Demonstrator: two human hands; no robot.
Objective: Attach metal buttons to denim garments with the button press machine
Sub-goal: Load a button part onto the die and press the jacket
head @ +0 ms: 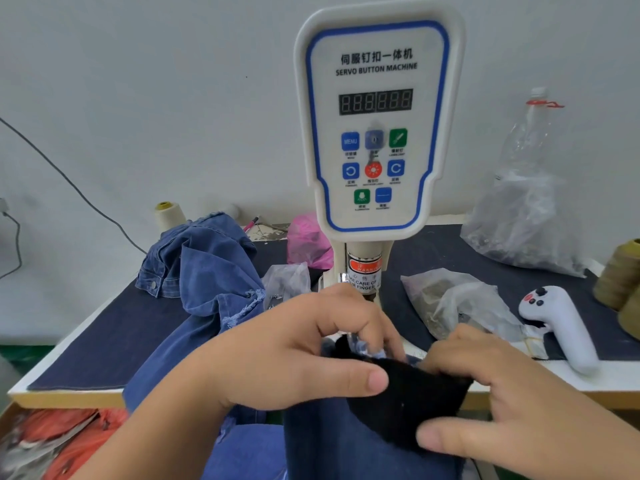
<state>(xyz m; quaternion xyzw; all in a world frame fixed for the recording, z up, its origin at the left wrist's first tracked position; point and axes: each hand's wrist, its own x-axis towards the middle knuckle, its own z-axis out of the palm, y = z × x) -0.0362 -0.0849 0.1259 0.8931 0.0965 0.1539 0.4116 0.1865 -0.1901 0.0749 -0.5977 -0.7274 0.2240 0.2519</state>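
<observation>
Step in hand, as I judge it: positioning the denim garment (346, 452) under the press head (364, 271) of the button machine (377, 126). To do it well: keep the cloth flat and taut over the die, line the button spot right under the head, pull fingers out from beneath before triggering; the warning label on the head says as much. The die itself is hidden by the hands, so alignment can't be checked.

Left hand (284, 351): fingers curled, pinching a frayed denim edge at the near foot of the press head, thumb lying straight across a black fabric patch (408, 403). Right hand (502, 393): fingers bent down onto the same patch, thumb pressing its near edge, holding the garment. The garment is at near centre, draped off the worktop (104, 341) edge, directly under both hands and touching them.

Button not visible. More denim (207, 261) is piled far left. Clear bags (457, 306), probably of buttons, are right of the machine, white handheld controller (561, 327) further right.
</observation>
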